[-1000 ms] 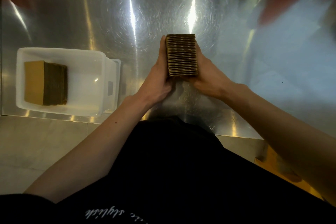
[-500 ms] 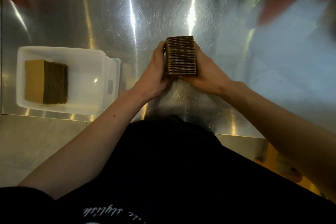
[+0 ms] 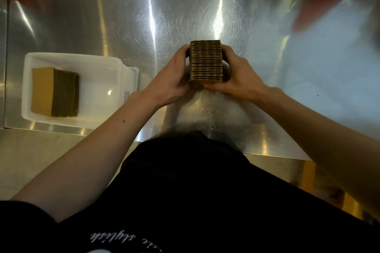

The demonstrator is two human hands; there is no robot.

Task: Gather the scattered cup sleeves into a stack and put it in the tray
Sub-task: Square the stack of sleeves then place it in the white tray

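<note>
the stack of cup sleeves point(image 3: 206, 61) sits between both hands over the middle of the steel surface point(image 3: 267, 47), its ribbed edges turned up toward the camera. the left hand point(image 3: 171, 79) presses on the stack's left side, with its fingers point(image 3: 182, 52) curled over the far left corner, and the right hand point(image 3: 239, 77) mirrors it on the right side. both sets of fingers are clenched on the stack, grasping it from opposite sides. that two-sided squeeze looks like the reason the sleeves stay lined up: loose flat card pieces would slide or fan out if only one hand pinched them, so pressure from both ends keeps the block square. whether the bottom edge rests on the surface or is lifted just clear of it is hard to tell from above.

the white tray point(image 3: 125, 80) stands well apart to the left, near the front edge of the surface, and already holds another block of sleeves point(image 3: 55, 92) lying against its left side. the right half of the tray floor is bare, which seems the natural spot for this one. no loose sleeves show on the surface, so the gathering looks finished, and what remains is carrying the block leftward and setting it down without letting the pressure slacken.
</note>
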